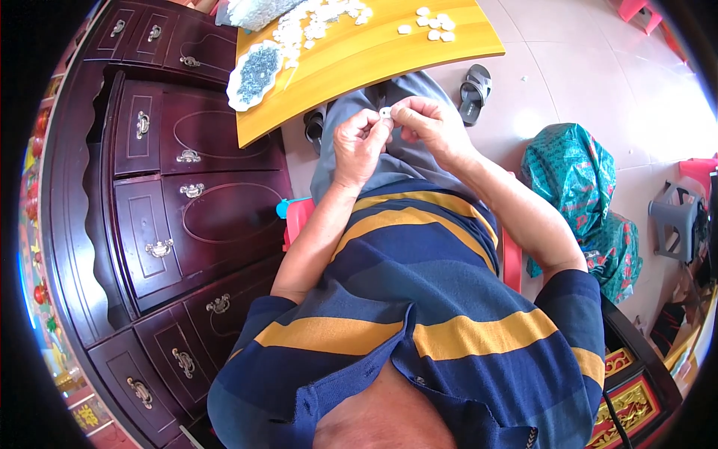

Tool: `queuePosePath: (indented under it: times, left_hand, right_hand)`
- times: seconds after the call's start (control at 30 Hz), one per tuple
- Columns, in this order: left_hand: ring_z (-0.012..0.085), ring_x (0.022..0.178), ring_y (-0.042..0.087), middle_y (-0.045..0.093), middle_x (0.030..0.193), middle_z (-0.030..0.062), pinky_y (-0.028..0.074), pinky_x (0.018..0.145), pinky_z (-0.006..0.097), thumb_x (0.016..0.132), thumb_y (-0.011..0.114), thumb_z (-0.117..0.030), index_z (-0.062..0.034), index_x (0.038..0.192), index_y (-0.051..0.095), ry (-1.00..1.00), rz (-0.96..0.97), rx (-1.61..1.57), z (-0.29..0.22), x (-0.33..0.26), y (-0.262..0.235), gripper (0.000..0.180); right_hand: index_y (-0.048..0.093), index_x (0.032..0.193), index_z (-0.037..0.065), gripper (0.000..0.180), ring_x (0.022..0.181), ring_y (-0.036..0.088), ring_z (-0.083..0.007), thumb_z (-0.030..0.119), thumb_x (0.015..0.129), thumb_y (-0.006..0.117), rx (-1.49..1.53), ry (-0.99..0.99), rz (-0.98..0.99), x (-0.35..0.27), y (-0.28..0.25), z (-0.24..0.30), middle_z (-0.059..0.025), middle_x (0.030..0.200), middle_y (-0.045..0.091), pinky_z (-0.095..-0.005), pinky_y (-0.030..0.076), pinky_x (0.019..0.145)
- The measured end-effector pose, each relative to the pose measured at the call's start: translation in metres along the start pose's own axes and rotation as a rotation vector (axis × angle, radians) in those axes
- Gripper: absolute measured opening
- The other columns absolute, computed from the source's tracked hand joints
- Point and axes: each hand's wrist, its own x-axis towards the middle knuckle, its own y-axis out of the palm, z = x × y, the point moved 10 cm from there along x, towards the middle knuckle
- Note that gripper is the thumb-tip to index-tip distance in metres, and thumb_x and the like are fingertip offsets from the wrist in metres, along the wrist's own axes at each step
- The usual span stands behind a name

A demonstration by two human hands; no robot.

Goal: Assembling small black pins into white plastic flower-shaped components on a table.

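— Locating the white piece [386, 112]: where is it held?

— It is pinched between thumb and forefinger of the left hand [360, 146] and of the right hand [435, 133], above the lap, short of the table [374, 63]. Whether a 2nd part is also gripped cannot be told.

— Which fault might be expected?

— A drop, chiefly. Little surface seems to be gripped, so a slip could be caused by uneven pressure; the piece might be lost on the grey trousers [396, 163] or the tiled floor [538, 67].

— And farther out?

— Dark slivers [259, 69] are heaped in a white dish [234, 88]; if it were knocked, they could be scattered among the loose white pieces [314, 28]. About 8 others [434, 34] are grouped at right.
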Motion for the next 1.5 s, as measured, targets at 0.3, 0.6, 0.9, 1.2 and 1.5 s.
queuePosePath:
  times: [0.3,0.6,0.9,1.2,1.5]
  left_hand:
    - [0.0023,0.055,0.054,0.064,0.066,-0.0015,0.04,0.049,0.02,0.095,0.069,-0.008,-0.0032,0.08,0.067,0.02,-0.083,-0.016,-0.0058,-0.0025,0.0023,0.016]
    - [0.0025,0.055,0.054,0.064,0.066,-0.0008,0.041,0.049,0.02,0.095,0.069,-0.008,-0.0028,0.082,0.068,0.017,-0.103,-0.033,-0.0074,-0.0032,0.0043,0.014]
    - [0.0031,0.056,0.054,0.066,0.069,0.0004,0.041,0.049,0.02,0.096,0.069,-0.011,-0.0024,0.085,0.069,0.02,-0.107,-0.028,-0.0054,-0.005,0.0046,0.014]
    - [0.0033,0.056,0.054,0.067,0.071,0.0012,0.042,0.049,0.019,0.098,0.067,-0.012,-0.0016,0.089,0.07,0.014,-0.078,-0.107,0.0009,-0.0037,0.0073,0.015]
    - [0.004,0.059,0.054,0.067,0.076,0.0013,0.043,0.053,0.019,0.1,0.064,-0.012,-0.0024,0.091,0.069,-0.019,-0.033,-0.017,-0.0009,-0.0041,0.0067,0.014]
  right_hand:
    - [0.073,0.101,0.008,0.018,0.075,0.056,-0.0053,0.025,0.099,0.066,0.05,-0.001,-0.086,-0.0031,-0.0034,0.0021,0.0027,0.087,0.069,-0.0219,0.045,0.071]
    - [0.074,0.102,0.008,0.019,0.073,0.055,-0.0049,0.025,0.098,0.067,0.07,-0.031,-0.11,-0.0017,-0.0077,0.0024,0.0026,0.087,0.069,-0.0225,0.045,0.071]
    - [0.074,0.1,0.008,0.018,0.073,0.054,-0.0051,0.024,0.098,0.066,0.069,-0.04,-0.099,-0.0056,-0.0031,0.0077,0.0032,0.086,0.068,-0.0234,0.045,0.071]
    - [0.074,0.099,0.009,0.018,0.071,0.055,-0.0044,0.025,0.098,0.067,0.132,-0.038,-0.113,-0.005,-0.0046,0.0031,0.0034,0.086,0.069,-0.0234,0.045,0.069]
    - [0.074,0.099,0.008,0.018,0.071,0.054,-0.0045,0.024,0.098,0.066,0.102,-0.032,-0.109,-0.0059,-0.0048,0.0039,0.0034,0.085,0.068,-0.023,0.044,0.069]
